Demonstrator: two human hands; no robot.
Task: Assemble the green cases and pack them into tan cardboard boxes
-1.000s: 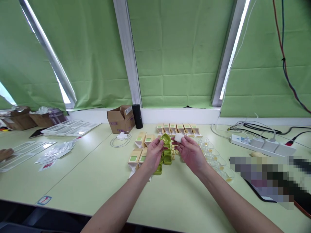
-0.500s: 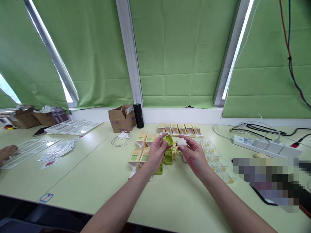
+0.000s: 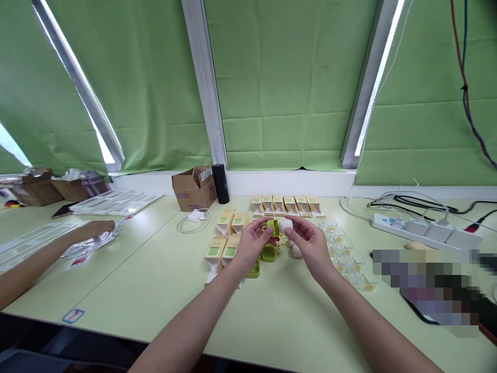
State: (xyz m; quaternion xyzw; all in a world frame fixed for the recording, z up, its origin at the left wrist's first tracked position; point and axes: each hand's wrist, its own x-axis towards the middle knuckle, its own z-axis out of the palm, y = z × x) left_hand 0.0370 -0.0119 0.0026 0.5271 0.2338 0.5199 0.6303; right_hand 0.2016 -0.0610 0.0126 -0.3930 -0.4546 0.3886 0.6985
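My left hand [image 3: 250,244] is closed around a small green case [image 3: 274,227] held above the table. My right hand [image 3: 308,243] pinches a small white rounded piece [image 3: 286,224] right against that case. Under my hands lie more green cases [image 3: 267,253], another white piece [image 3: 296,251] and small yellow parts. Tan cartons with green labels [image 3: 224,247] stand to the left of the cases, and a further row of cartons [image 3: 285,204] lines up behind.
Clear plastic trays [image 3: 345,254] run along the right. A power strip [image 3: 425,228] with cables sits far right. A cardboard box [image 3: 193,189] and black cylinder [image 3: 220,183] stand by the window sill. Another person's hand [image 3: 91,229] rests on plastic packets at the left.
My two hands have come together, so the white piece now meets the green case. The other person's arm has reached further in from the left onto the packets.
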